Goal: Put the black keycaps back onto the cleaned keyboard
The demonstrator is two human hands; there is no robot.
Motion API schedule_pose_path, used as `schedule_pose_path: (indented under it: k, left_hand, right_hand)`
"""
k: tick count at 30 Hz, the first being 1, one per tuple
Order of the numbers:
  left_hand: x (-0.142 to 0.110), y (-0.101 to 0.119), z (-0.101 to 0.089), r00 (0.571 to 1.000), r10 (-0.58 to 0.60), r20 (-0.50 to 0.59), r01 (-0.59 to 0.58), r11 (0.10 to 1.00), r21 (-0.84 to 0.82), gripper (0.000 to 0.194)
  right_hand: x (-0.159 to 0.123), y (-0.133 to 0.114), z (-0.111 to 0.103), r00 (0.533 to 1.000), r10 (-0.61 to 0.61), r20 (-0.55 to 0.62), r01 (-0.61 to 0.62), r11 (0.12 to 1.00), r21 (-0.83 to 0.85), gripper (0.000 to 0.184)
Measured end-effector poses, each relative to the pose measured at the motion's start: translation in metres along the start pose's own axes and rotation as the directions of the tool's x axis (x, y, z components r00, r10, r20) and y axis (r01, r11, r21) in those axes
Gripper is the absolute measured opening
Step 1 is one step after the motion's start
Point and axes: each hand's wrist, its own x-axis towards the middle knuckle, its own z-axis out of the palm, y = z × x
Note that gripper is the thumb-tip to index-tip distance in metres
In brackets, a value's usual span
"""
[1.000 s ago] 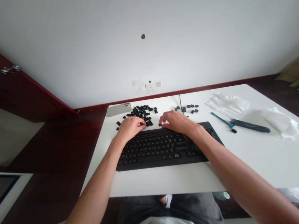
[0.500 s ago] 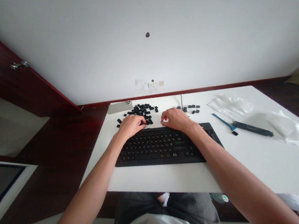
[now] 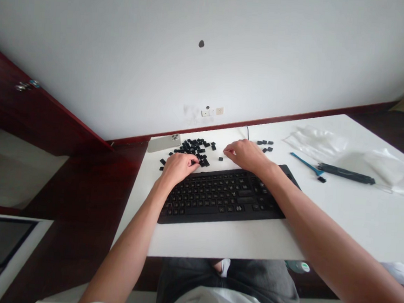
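Resting among loose black keycaps [image 3: 193,147] at the far edge of the keyboard [image 3: 222,197], left hand [image 3: 179,168] curled over them, any grasp impossible to tell; right hand [image 3: 246,155] relaxed and open on the white worktop [image 3: 215,243], nearest one lone keycap [image 3: 220,158]. Risking, with a careless sweep of either wrist, keycaps scattered off the worktop's left edge or knocked against the phone [image 3: 164,143] just behind the pile.
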Motion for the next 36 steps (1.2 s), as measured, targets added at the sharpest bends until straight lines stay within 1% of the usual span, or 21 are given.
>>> schedule_pose_path:
  k: [2, 3, 5, 7, 9, 12, 15, 17, 19, 22, 23, 25, 28, 31, 33, 35, 36]
  left_hand:
    - [0.000, 0.001, 0.000, 1.000, -0.011, -0.007, 0.011, 1.000, -0.008, 0.016]
    - [0.000, 0.001, -0.001, 1.000, -0.016, -0.017, 0.016, 1.000, -0.024, 0.015]
    - [0.000, 0.000, -0.001, 0.998, -0.029, -0.049, 0.024, 0.994, -0.102, 0.016]
    - [0.001, -0.001, 0.000, 0.995, -0.056, -0.081, 0.034, 0.965, -0.260, 0.019]
    - [0.002, -0.003, 0.001, 0.992, -0.101, -0.079, 0.053, 0.887, -0.459, 0.026]
    - [0.005, -0.003, 0.004, 0.986, -0.165, -0.019, 0.104, 0.705, -0.702, 0.035]
    - [0.007, -0.001, 0.008, 0.976, -0.215, 0.031, 0.147, 0.548, -0.823, 0.040]
    - [0.007, 0.000, 0.010, 0.970, -0.240, 0.038, 0.157, 0.500, -0.851, 0.042]
    - [0.007, 0.000, 0.013, 0.969, -0.247, 0.026, 0.152, 0.509, -0.847, 0.041]
    - [0.007, -0.004, 0.015, 0.971, -0.238, -0.004, 0.137, 0.572, -0.809, 0.038]
    - [0.007, -0.005, 0.016, 0.972, -0.237, -0.010, 0.135, 0.587, -0.798, 0.038]
    - [0.007, -0.007, 0.016, 0.972, -0.235, -0.012, 0.136, 0.603, -0.786, 0.037]
    - [0.007, -0.007, 0.016, 0.976, -0.215, -0.025, 0.121, 0.639, -0.759, 0.036]
    - [0.006, -0.005, 0.015, 0.982, -0.180, -0.064, 0.090, 0.731, -0.676, 0.031]
    - [0.004, -0.001, 0.013, 0.981, -0.166, -0.102, 0.076, 0.807, -0.585, 0.026]
    - [0.002, 0.002, 0.011, 0.979, -0.154, -0.136, 0.071, 0.874, -0.481, 0.022]
    - [0.001, 0.004, 0.010, 0.978, -0.147, -0.149, 0.069, 0.899, -0.432, 0.020]
  right_hand:
    - [-0.002, 0.000, -0.002, 0.998, 0.018, -0.053, -0.019, 1.000, -0.012, 0.029]
    - [-0.002, 0.000, -0.002, 0.998, 0.008, -0.069, -0.008, 1.000, -0.007, 0.028]
    - [-0.002, -0.003, 0.000, 0.995, -0.059, -0.075, 0.062, 0.997, 0.034, 0.025]
    - [-0.002, -0.009, 0.004, 0.984, -0.153, -0.097, 0.162, 0.982, 0.097, 0.024]
    - [-0.004, -0.018, 0.008, 0.966, -0.226, -0.125, 0.246, 0.954, 0.170, 0.024]
    - [-0.007, -0.033, 0.013, 0.953, -0.259, -0.158, 0.295, 0.916, 0.272, 0.023]
    - [-0.010, -0.043, 0.016, 0.944, -0.249, -0.217, 0.310, 0.895, 0.321, 0.023]
    - [-0.010, -0.044, 0.015, 0.934, -0.248, -0.257, 0.320, 0.900, 0.294, 0.025]
    - [-0.009, -0.038, 0.013, 0.931, -0.247, -0.268, 0.305, 0.931, 0.203, 0.022]
    - [-0.005, -0.020, 0.009, 0.960, -0.186, -0.209, 0.202, 0.978, 0.054, 0.011]
    - [-0.004, -0.014, 0.008, 0.970, -0.159, -0.183, 0.167, 0.986, 0.028, 0.010]
    - [-0.002, -0.004, 0.008, 0.983, -0.117, -0.140, 0.120, 0.993, 0.015, 0.014]
    - [-0.002, 0.000, 0.011, 0.989, -0.106, -0.102, 0.109, 0.994, 0.026, 0.016]
    - [-0.001, -0.004, 0.019, 0.992, -0.115, -0.056, 0.117, 0.993, 0.028, 0.017]
    - [0.001, -0.007, 0.023, 0.996, -0.089, -0.017, 0.089, 0.996, 0.023, 0.016]
    - [0.003, -0.010, 0.022, 0.998, -0.065, 0.005, 0.065, 0.997, 0.033, 0.017]
    - [0.003, -0.011, 0.019, 0.998, -0.066, -0.001, 0.066, 0.997, 0.051, 0.017]
